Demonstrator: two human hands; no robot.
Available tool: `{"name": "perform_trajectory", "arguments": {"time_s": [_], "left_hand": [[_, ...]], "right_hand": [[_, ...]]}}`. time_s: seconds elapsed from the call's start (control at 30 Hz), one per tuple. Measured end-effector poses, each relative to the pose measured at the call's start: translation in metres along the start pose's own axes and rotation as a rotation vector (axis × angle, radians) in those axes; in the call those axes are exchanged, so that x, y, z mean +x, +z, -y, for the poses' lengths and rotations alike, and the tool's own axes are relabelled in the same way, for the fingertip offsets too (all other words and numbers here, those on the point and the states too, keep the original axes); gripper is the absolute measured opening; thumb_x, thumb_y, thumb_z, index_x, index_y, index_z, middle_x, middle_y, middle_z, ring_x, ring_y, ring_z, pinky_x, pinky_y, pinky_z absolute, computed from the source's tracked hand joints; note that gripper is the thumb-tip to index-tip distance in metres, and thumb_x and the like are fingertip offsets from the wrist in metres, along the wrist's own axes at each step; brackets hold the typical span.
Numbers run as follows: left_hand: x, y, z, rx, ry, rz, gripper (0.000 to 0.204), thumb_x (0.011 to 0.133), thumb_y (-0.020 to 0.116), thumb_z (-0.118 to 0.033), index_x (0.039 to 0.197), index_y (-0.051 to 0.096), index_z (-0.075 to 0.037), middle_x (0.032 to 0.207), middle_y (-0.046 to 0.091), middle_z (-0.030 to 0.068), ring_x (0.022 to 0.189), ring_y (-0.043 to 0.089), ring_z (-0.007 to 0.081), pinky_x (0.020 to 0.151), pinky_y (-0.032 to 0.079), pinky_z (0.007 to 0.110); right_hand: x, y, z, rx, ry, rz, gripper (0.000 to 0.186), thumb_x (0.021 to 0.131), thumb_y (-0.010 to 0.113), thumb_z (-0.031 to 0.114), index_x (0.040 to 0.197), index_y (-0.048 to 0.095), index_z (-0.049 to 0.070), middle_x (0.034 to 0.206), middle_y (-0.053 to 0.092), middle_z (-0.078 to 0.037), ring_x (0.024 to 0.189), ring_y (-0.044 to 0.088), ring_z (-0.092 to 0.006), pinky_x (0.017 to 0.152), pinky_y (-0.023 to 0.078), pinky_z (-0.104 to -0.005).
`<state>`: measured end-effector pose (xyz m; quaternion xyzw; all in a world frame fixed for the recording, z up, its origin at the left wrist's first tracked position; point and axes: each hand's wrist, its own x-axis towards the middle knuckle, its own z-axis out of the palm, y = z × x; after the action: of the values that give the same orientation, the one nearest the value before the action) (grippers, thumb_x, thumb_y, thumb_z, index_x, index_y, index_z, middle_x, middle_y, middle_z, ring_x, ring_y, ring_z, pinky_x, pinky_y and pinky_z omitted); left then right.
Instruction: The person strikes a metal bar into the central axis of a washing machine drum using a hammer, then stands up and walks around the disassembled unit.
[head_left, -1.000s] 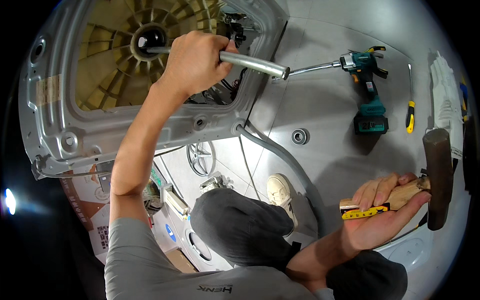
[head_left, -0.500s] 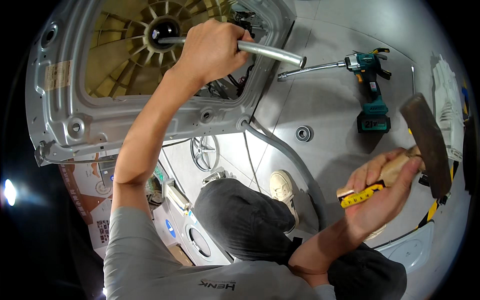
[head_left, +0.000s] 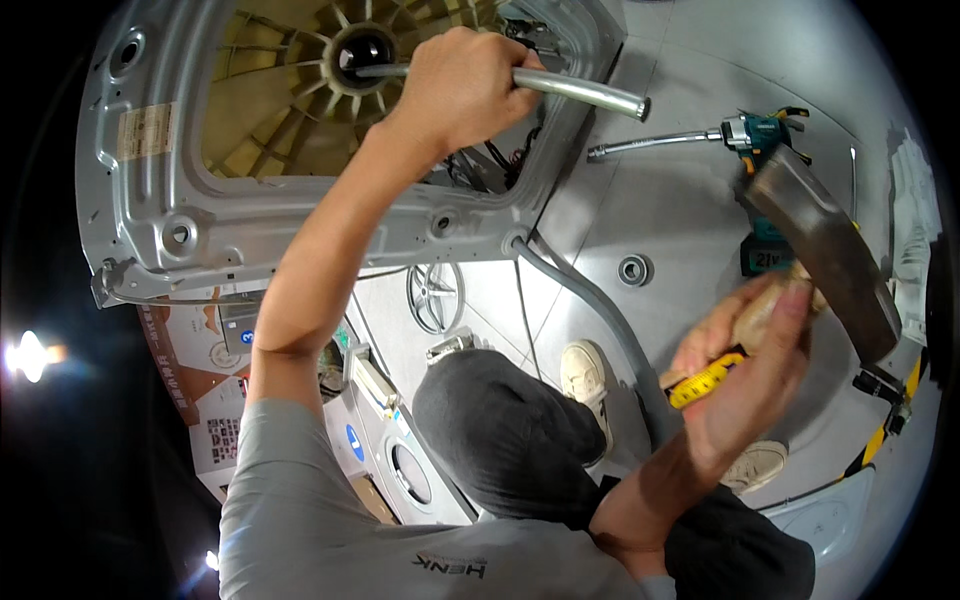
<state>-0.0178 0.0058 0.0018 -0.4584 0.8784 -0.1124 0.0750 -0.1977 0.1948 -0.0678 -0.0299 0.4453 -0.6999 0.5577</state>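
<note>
A yellow printed label [head_left: 707,381] lies along the wooden handle of the hammer [head_left: 825,255]; a pale printed sticker [head_left: 146,131] sits toward the left edge of the grey metal cabinet [head_left: 340,230]. The left arm [head_left: 330,250] reaches up across the cabinet's lower edge, elbow bent, and the left hand [head_left: 465,85] has its grip closed around a metal rod [head_left: 590,92]. The rod slants slightly down rightward, from the central opening of the ribbed tub [head_left: 270,75] to past the cabinet's right edge. Off the cabinet's lower right corner, the right hand's [head_left: 750,350] grip wraps the hammer handle; the hammer head's long axis runs from upper left to lower right.
</note>
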Motion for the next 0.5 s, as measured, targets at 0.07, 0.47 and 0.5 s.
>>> {"name": "perform_trajectory", "arguments": {"time_s": [0.07, 0.47, 0.5], "left_hand": [[0.0, -0.004, 0.001, -0.006, -0.048, 0.022, 0.018, 0.068, 0.059, -0.02, 0.079, 0.072, -0.013, 0.064, 0.063, 0.0127, 0.065, 0.062, 0.0316, 0.064, 0.051, 0.04], [0.011, -0.003, -0.011, -0.217, 0.131, -0.178, 0.011, 0.065, 0.053, -0.012, 0.061, 0.056, -0.002, 0.056, 0.053, 0.0186, 0.056, 0.054, 0.0389, 0.055, 0.045, 0.045], [0.009, -0.001, -0.006, -0.202, 0.121, -0.195, 0.015, 0.07, 0.054, -0.014, 0.062, 0.057, -0.002, 0.055, 0.051, 0.0177, 0.054, 0.051, 0.0378, 0.053, 0.042, 0.043]], "right_hand": [[0.004, -0.006, 0.0, -0.037, 0.014, -0.051, 0.042, 0.091, 0.05, 0.045, 0.085, 0.046, 0.004, 0.052, 0.044, -0.006, 0.035, 0.04, -0.0122, 0.034, 0.036, -0.0234], [0.007, -0.011, -0.012, -0.011, 0.045, -0.083, 0.043, 0.092, 0.048, 0.047, 0.085, 0.045, 0.005, 0.053, 0.042, -0.005, 0.036, 0.037, -0.0108, 0.034, 0.035, -0.0231], [0.006, -0.01, -0.012, -0.004, 0.038, -0.077, 0.043, 0.092, 0.048, 0.047, 0.085, 0.045, 0.005, 0.053, 0.042, -0.005, 0.036, 0.036, -0.0108, 0.034, 0.034, -0.023]]}}
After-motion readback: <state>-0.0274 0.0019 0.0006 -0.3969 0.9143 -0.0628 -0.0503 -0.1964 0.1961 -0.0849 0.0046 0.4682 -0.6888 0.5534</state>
